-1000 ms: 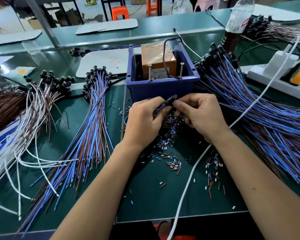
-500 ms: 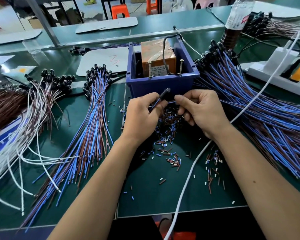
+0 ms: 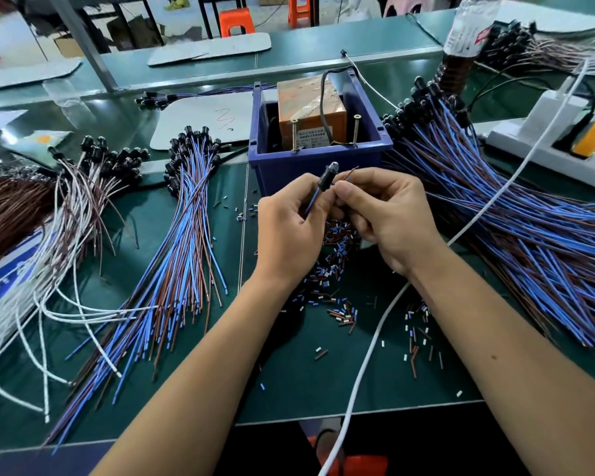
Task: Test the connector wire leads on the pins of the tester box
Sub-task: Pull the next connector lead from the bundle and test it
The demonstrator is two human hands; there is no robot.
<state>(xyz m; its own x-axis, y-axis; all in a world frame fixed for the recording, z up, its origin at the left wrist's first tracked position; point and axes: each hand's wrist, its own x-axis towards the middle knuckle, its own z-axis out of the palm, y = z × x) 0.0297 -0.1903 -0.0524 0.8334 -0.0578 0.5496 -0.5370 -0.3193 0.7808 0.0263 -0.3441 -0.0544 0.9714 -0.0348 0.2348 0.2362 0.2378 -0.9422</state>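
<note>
connector (image 3: 325,182) tilted, tip up-right | left hand (image 3: 289,231) pinches | leads probably right hand (image 3: 385,218)

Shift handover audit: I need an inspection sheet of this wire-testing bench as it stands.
Surface: green mat, seamed.
Job's things: connector wire held in front of the blue bin; tester box inside, two screw pins upright.
Clutter: cut insulation bits; blue-brown wire bundles.
Grippers: left hand grips the connector; right hand pinches its leads.
Cables: white cable crosses the mat.
Surroundings: power strip, bottle, orange stools.
</note>
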